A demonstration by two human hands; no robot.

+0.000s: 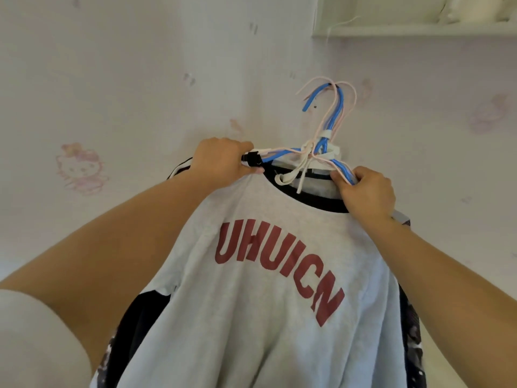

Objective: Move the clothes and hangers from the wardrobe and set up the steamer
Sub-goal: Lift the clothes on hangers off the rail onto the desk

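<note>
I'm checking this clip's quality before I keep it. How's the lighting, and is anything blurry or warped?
Head view: soft, even, slightly washed-out light, with no glare or hard shadows; the red print on the grey sweatshirt reads fairly sharp, as do the left hand and right hand on the hangers; wide-angle bending stretches the forearms at the edges; wallpaper looks pale and soft.

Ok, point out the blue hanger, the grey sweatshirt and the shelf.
blue hanger [340,103], head view, on the hook's curved neck.
grey sweatshirt [237,317], head view, on the chest below the red lettering.
shelf [419,31], head view, on its front edge.
</note>
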